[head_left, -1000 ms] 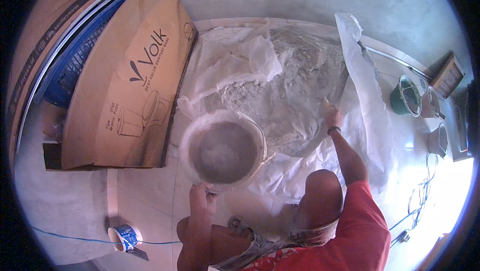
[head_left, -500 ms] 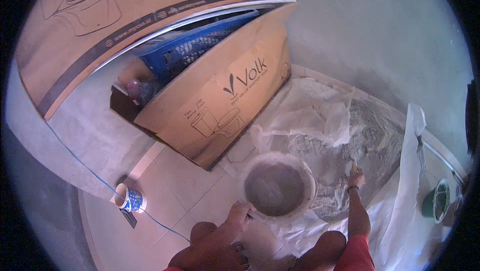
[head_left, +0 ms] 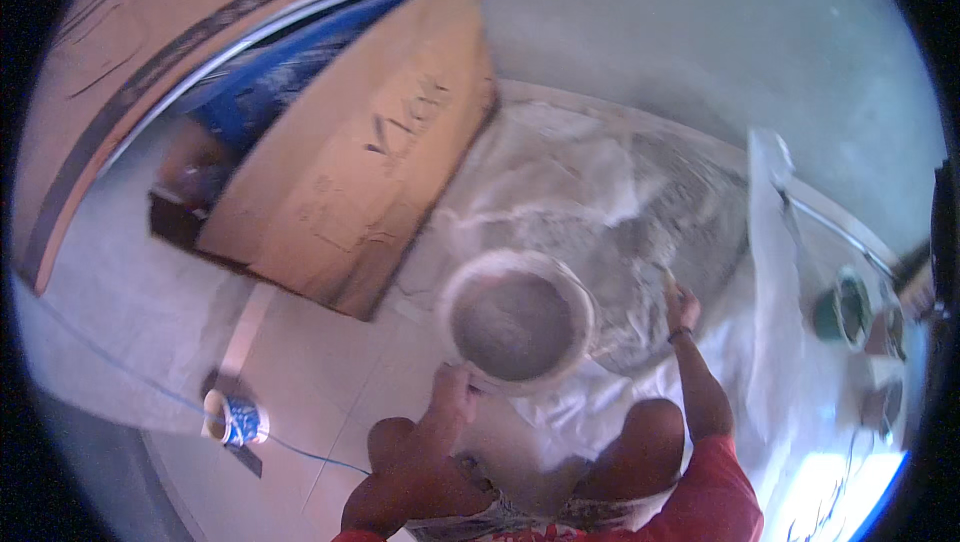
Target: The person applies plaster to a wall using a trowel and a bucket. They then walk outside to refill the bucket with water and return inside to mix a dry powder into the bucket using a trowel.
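A round pale bucket [head_left: 590,332] holding grey powder [head_left: 515,327] stands on the floor in front of my knees. My left hand [head_left: 455,392] is closed beside its near left rim; a small dark thing shows at the fingers, too unclear to name. To the right, my right hand [head_left: 684,310] grips the light-coloured handle of a trowel [head_left: 668,280]. Its blade end is down in a heap of grey cement-like powder [head_left: 690,202] and hard to make out. That heap lies spread on a whitish plastic sheet [head_left: 570,157].
A large cardboard box [head_left: 370,182] with a blue crate [head_left: 270,72] behind its panel stands at the left. A blue-and-white cup [head_left: 235,420] sits on the tiles near a cable. Green bucket [head_left: 843,312] and other containers are at the right; a grey wall rises behind.
The whole view has shifted, so things appear farther left and higher, with more containers showing at the right. My right hand stays at the heap with the trowel; my left stays by the bucket.
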`<state>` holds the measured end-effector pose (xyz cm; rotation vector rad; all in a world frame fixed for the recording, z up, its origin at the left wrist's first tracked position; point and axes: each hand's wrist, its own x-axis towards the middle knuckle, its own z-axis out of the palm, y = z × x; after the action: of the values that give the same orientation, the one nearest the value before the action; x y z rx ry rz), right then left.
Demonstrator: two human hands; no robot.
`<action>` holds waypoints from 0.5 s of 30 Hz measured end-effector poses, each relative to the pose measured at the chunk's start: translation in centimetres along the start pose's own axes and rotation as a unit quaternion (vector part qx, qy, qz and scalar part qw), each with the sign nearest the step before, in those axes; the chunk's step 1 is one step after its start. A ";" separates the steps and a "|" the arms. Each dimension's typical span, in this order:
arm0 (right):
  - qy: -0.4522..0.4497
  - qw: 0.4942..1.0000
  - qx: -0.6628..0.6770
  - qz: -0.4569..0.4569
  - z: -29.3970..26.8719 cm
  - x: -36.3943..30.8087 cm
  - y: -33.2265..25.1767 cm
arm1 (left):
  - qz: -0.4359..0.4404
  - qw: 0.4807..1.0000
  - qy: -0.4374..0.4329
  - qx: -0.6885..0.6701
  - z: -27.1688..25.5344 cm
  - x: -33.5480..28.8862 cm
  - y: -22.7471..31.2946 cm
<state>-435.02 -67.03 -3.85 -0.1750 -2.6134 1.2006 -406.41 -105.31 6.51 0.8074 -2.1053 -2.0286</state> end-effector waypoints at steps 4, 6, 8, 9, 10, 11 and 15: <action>0.018 1.000 0.007 -0.010 -3.2 0.4 2.4 | -0.225 0.923 0.090 -0.298 4.1 0.2 6.8; 0.008 0.999 0.011 -0.031 -4.2 -0.5 1.1 | -0.232 0.929 0.064 -0.282 2.7 0.5 5.4; -0.011 0.999 0.025 0.023 -7.9 0.3 4.0 | -0.244 0.933 0.036 -0.263 5.4 0.2 7.1; -0.031 0.996 0.061 0.052 -8.0 -0.6 2.5 | -0.246 0.936 0.046 -0.247 5.5 0.0 8.2; -0.062 0.989 0.105 0.079 -8.0 -1.8 -1.1 | -0.246 0.937 0.073 -0.236 4.7 -0.4 9.0; -0.084 0.981 0.139 0.105 -8.9 -2.4 -4.1 | -0.249 0.937 0.089 -0.230 4.5 -0.6 9.6; -0.104 0.980 0.165 0.042 -13.6 -2.5 -6.6 | -0.241 0.944 0.048 -0.218 5.5 0.2 9.2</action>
<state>-428.74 -61.97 9.18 -0.1003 -2.5462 1.7458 -411.66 -100.72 14.70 1.3928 -1.4059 -2.4878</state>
